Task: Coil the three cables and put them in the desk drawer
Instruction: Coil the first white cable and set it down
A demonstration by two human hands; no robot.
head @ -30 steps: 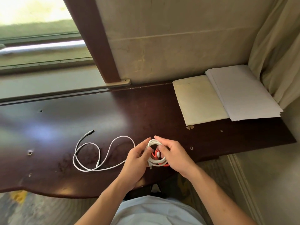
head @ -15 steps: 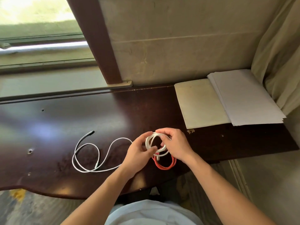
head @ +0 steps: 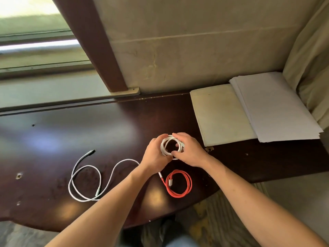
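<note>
Far left on the desk (head: 53,132): one white cable (head: 85,182) lying loose in open loops, dark plug end pointing up and away, not coiled yet. My left hand (head: 156,155) curls around the left side of a small white coil (head: 170,146), fingers closed on its strands; my right hand (head: 190,150) pinches the same coil from the right, thumb below, fingers over the top. Change from a moment ago: the red coil (head: 179,183), which was bunched together with the white one between my hands, now lies by itself on the desk just below them, wound and flat, its white plug tucked in the ring. The white coil has been raised clear of it. My reading: two cables are wound, one is waiting (whether the white coil's tail is tucked I cannot tell). Count: three cables, one red, two white; two hands, both on one coil. Right of all this, one yellowed pad (head: 222,116) and one stack of white paper (head: 277,111). No drawer in view.
</note>
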